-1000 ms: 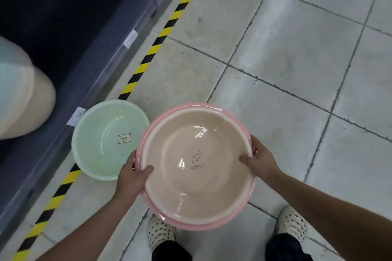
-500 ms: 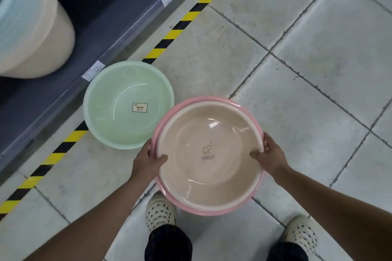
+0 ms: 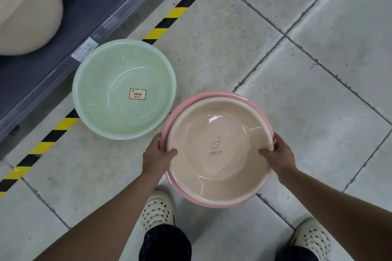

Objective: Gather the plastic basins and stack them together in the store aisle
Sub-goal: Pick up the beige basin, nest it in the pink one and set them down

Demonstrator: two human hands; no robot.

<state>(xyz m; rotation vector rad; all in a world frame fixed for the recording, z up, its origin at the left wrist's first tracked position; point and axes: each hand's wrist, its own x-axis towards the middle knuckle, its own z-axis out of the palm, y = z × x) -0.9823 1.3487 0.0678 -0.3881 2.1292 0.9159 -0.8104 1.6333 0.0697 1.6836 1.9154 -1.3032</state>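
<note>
Left hand (image 3: 158, 155) and right hand (image 3: 280, 155) grip opposite rims of the nested beige basin (image 3: 218, 150) and pink basin (image 3: 182, 104); green basin (image 3: 124, 89) rests on the floor (image 3: 233, 38) beside the shelf edge (image 3: 63, 53).

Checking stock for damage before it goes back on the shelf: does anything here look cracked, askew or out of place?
No damage shows. The green basin sits alone on the floor, over the striped floor tape; the beige basin nests slightly off-centre in the pink basin.

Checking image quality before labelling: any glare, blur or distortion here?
Head view: white glare streaks inside the beige basin and green basin; the cream tub at top left is blurred; wide-angle bending at the edges; both printed labels stay legible.
</note>
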